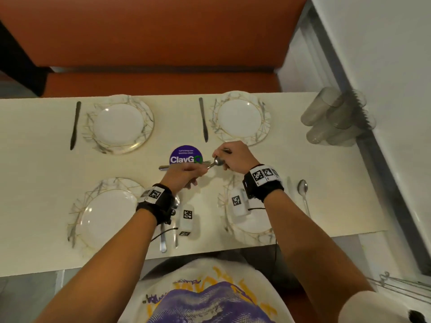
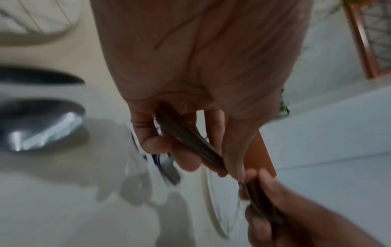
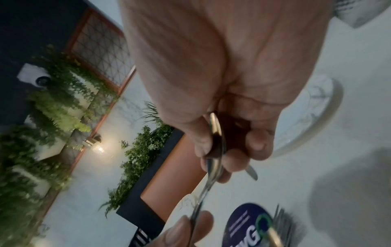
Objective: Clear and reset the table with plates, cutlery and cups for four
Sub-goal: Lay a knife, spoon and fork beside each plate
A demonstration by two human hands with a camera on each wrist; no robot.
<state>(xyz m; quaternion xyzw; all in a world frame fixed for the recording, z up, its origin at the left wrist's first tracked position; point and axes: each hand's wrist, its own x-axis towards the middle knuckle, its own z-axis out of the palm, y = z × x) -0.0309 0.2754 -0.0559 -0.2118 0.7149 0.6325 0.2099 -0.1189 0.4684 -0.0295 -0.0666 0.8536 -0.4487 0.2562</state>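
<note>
Four marbled white plates lie on the table: far left (image 1: 119,123), far right (image 1: 240,118), near left (image 1: 105,215), near right (image 1: 247,227). Over the table's middle my left hand (image 1: 198,171) grips a bundle of cutlery (image 2: 190,143); fork tines (image 1: 206,162) point right and a handle juts left. My right hand (image 1: 221,159) pinches a spoon (image 1: 219,162) by its bowl end (image 3: 215,138); the spoon's thin handle runs to the left thumb (image 3: 186,230). The two hands almost touch. Several smoky glasses (image 1: 338,117) lie at the far right.
A dark knife lies left of each far plate (image 1: 75,124) (image 1: 203,120). A spoon (image 1: 303,190) lies right of the near right plate, more cutlery (image 1: 163,241) between the near plates. A purple round sticker (image 1: 185,155) marks the centre. An orange bench (image 1: 151,38) runs behind the table.
</note>
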